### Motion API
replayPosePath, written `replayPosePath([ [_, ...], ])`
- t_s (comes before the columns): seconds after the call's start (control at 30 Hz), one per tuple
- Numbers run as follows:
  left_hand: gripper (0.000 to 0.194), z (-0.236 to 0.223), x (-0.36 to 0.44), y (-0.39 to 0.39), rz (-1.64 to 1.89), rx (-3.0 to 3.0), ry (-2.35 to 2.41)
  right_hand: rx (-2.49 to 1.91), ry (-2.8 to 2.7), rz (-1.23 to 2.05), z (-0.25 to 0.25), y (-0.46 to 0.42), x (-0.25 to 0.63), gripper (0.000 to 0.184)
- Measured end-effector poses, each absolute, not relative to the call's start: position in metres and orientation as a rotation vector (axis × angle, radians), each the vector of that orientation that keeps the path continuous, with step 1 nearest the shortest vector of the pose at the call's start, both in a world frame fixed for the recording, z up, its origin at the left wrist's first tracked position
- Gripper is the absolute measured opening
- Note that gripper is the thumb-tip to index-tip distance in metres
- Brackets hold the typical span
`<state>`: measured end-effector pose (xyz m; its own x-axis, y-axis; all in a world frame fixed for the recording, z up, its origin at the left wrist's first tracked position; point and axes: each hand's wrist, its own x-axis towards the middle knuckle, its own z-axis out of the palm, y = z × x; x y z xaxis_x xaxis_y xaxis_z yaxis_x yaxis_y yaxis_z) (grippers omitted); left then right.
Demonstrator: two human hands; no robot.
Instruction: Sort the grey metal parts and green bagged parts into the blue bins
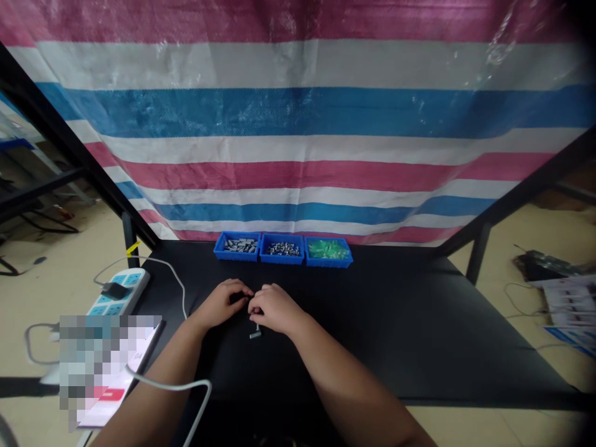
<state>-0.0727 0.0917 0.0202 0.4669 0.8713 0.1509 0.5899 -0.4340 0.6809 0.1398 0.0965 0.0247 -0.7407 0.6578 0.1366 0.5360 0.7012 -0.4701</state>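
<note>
Just one small silver metal fastener [254,333]

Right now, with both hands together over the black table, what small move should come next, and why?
Probably ease the right hand back slightly to check its grip on the small metal part. That part juts out below the fingers, and both hands, with the left hand touching, hide whatever they pinch.
</note>
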Motion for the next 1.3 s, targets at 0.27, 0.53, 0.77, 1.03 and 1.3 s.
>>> replayPosePath([
  [0.27,0.029,0.016,-0.059,0.086,0.563,2.357,1.292,-0.855,-2.447,0.649,0.035,0.109,0.166,0.004],
  [0.53,0.019,0.015,-0.047,0.089,0.54,2.359,1.337,-0.917,-1.722,0.282,0.041,0.131,0.196,0.012],
  [0.77,0.018,0.012,-0.052,0.092,0.607,2.283,1.304,-1.074,-1.541,0.005,0.037,0.15,0.199,0.015],
  [1.03,0.016,0.013,-0.054,0.093,0.64,2.253,1.273,-1.362,-1.529,-0.194,0.024,0.154,0.198,0.019],
  [1.3,0.015,0.009,-0.056,0.094,0.731,2.181,1.26,-1.298,-1.574,-0.028,0.018,0.151,0.203,0.014],
])
